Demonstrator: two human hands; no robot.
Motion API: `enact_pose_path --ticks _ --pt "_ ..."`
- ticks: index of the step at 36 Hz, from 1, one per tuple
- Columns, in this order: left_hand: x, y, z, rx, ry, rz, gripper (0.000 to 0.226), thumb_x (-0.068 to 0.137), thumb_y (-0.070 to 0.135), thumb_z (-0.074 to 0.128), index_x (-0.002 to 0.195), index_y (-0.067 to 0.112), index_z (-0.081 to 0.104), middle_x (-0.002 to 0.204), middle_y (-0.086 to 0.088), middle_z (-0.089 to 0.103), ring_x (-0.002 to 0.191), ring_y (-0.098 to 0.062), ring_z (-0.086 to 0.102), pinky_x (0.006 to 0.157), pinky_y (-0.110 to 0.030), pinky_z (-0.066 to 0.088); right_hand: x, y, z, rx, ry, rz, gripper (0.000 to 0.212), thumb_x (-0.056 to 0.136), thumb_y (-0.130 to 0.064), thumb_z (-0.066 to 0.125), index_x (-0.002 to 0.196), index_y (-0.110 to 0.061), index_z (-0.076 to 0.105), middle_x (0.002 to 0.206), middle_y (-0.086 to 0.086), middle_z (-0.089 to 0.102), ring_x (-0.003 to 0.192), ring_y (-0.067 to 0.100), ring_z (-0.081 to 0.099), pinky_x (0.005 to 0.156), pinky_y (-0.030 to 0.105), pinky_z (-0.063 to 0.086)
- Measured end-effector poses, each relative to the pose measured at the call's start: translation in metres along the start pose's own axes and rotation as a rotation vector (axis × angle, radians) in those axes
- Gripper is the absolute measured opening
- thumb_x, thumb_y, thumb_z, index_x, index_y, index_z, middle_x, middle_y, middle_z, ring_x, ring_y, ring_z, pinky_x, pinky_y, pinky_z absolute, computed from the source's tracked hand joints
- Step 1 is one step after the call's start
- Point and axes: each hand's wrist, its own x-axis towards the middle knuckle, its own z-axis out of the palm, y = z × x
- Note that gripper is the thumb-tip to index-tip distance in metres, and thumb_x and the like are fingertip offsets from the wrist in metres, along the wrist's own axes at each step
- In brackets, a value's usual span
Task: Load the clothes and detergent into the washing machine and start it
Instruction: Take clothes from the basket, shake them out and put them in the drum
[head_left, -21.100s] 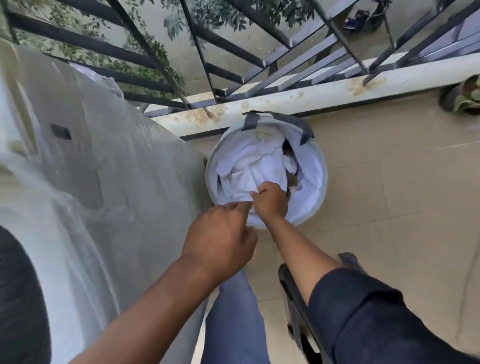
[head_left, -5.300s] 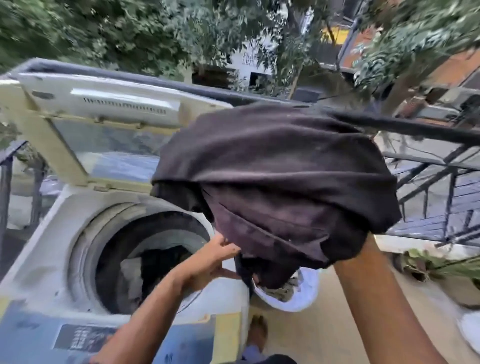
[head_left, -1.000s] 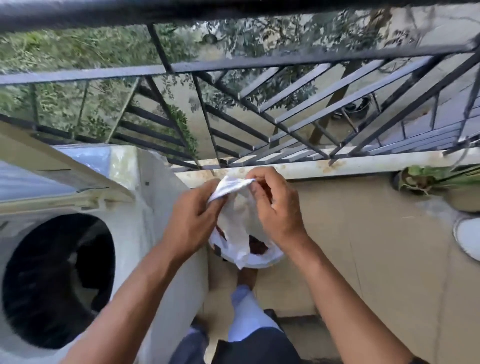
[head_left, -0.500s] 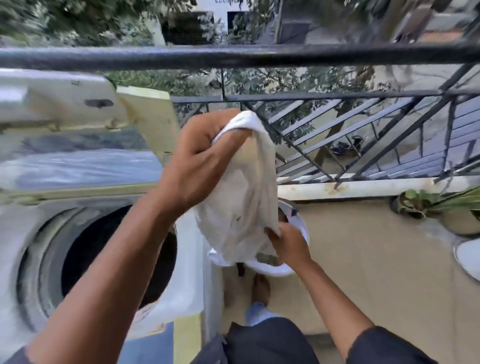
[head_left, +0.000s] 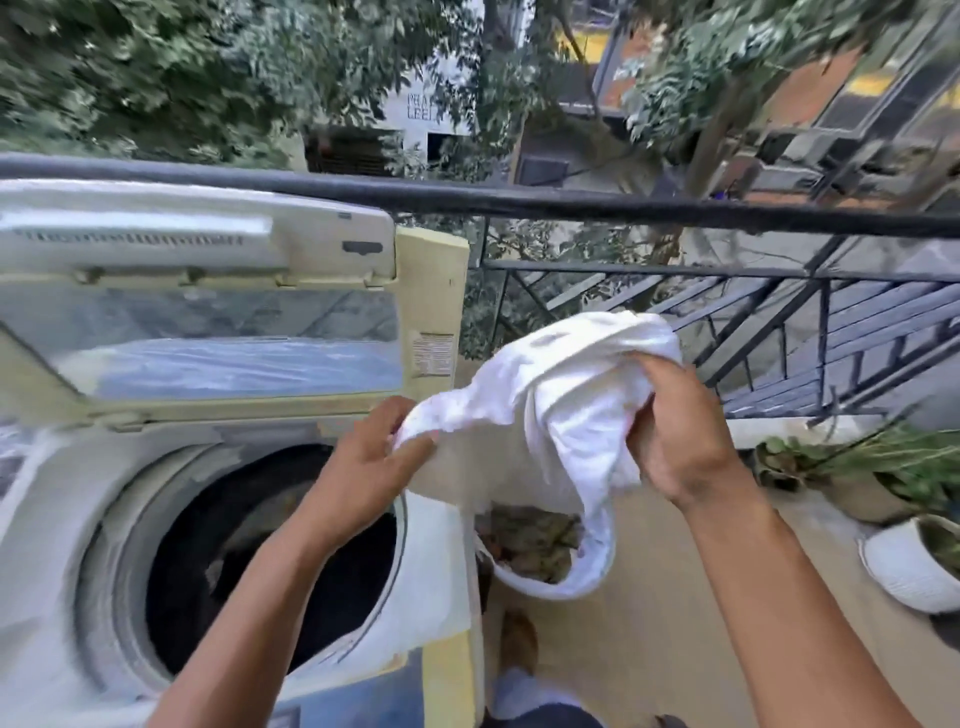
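Observation:
A white garment (head_left: 561, 410) hangs in the air between both hands, to the right of the top-loading washing machine (head_left: 67, 499). My left hand (head_left: 363, 467) pinches its left edge just above the drum rim. My right hand (head_left: 675, 436) grips the bunched right end, higher up. The machine's lid (head_left: 208, 291) stands raised at the back, and the round drum opening (head_left: 270, 561) is dark, with dark clothes dimly visible inside. The white laundry basket (head_left: 524, 577) sits on the floor beside the machine, with mottled brownish clothes in it, partly hidden by the garment.
A black metal railing (head_left: 623, 208) runs across behind the machine and along the balcony edge. Potted plants (head_left: 852, 467) and a white pot (head_left: 909, 566) stand on the tiled floor at the right. My foot (head_left: 519, 644) is below the basket.
The garment has come up out of the basket. My right hand now grips it high, and my left hand has dropped to pinch its left edge near the drum. The view has turned towards the machine.

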Motion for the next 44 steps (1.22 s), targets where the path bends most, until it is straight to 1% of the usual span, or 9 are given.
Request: enact_pose_path --ticks 4,7,15,20,27,32,36,40,44 --pt "-0.013 -0.009 0.004 0.067 -0.209 0.084 0.094 0.069 0.062 0.086 0.144 0.058 0.028 0.137 0.044 0.044 0.126 0.021 0.046 0.097 -0.011 0.045 -0.031 -0.019 0.044 0.287 -0.253 -0.004 0.038 0.096 -0.024 0.046 0.113 -0.008 0.076 0.107 0.011 0.076 0.101 0.023 0.073 0.089 0.034 0.059" --pt "-0.018 -0.006 0.011 0.011 -0.261 0.156 0.107 0.071 0.059 0.09 0.156 0.051 0.025 0.155 0.028 0.041 0.138 0.01 0.045 0.107 -0.021 0.049 -0.048 -0.021 0.072 0.354 -0.332 -0.086 0.038 0.095 -0.031 0.047 0.105 -0.015 0.08 0.102 0.007 0.076 0.099 0.021 0.073 0.084 0.031 0.06" --pt "-0.028 -0.011 -0.025 -0.621 0.057 0.032 0.042 0.091 0.019 0.065 0.133 0.025 0.065 0.124 -0.013 0.074 0.108 -0.036 0.075 0.082 -0.053 0.063 -0.054 -0.015 0.107 0.357 -0.211 -0.238 0.029 0.095 -0.023 0.054 0.085 -0.016 0.08 0.081 0.002 0.075 0.083 0.016 0.074 0.071 0.023 0.057" --pt "-0.048 -0.045 -0.097 -0.662 0.226 0.045 0.034 0.094 0.03 0.054 0.121 0.032 0.075 0.1 -0.005 0.08 0.092 -0.022 0.077 0.072 -0.039 0.063 -0.045 0.007 0.106 0.189 -0.229 -0.154 0.035 0.104 -0.027 0.048 0.11 -0.01 0.078 0.104 0.01 0.077 0.101 0.023 0.074 0.083 0.03 0.059" --pt "-0.086 -0.08 -0.144 -0.617 0.417 -0.093 0.031 0.108 -0.009 0.033 0.122 0.007 0.056 0.069 0.028 0.073 0.067 0.014 0.069 0.06 -0.006 0.052 -0.024 0.075 0.115 -0.299 -0.16 -0.219 0.032 0.098 -0.021 0.056 0.129 -0.027 0.062 0.136 0.007 0.064 0.13 0.025 0.058 0.116 0.055 0.041" --pt "-0.094 -0.097 -0.148 -0.394 0.333 -0.173 0.081 0.085 0.006 0.077 0.157 0.009 0.04 0.147 -0.006 0.06 0.123 -0.013 0.065 0.092 -0.024 0.056 -0.012 0.134 0.151 -0.56 -0.409 -0.026 0.063 0.1 -0.011 0.06 0.151 -0.043 0.04 0.157 -0.018 0.038 0.144 0.005 0.037 0.123 0.046 0.033" --pt "-0.093 -0.11 -0.132 -0.374 0.288 -0.153 0.098 0.08 0.018 0.079 0.159 0.046 0.029 0.162 0.008 0.043 0.141 -0.019 0.053 0.105 -0.049 0.054 -0.007 0.187 0.182 -0.754 -0.702 0.129 0.107 0.085 -0.014 0.082 0.156 -0.055 0.013 0.144 -0.016 0.049 0.122 0.02 0.062 0.103 0.041 0.054" --pt "-0.089 -0.134 -0.125 -0.174 0.223 -0.21 0.061 0.076 0.03 0.078 0.131 0.051 0.061 0.132 -0.003 0.066 0.113 -0.026 0.069 0.09 -0.048 0.062 0.006 0.239 0.199 -1.037 -0.685 0.04 0.068 0.078 -0.022 0.086 0.136 -0.031 0.051 0.101 -0.021 0.063 0.087 -0.007 0.061 0.075 0.03 0.051" --pt "-0.086 -0.16 -0.132 0.08 0.37 -0.298 0.02 0.088 0.011 0.077 0.102 0.025 0.077 0.111 -0.006 0.074 0.093 -0.026 0.074 0.085 -0.049 0.061 0.017 0.259 0.203 -1.217 -0.605 0.034 0.04 0.073 -0.044 0.063 0.112 -0.035 0.06 0.089 -0.01 0.063 0.08 0.015 0.061 0.064 0.03 0.042"
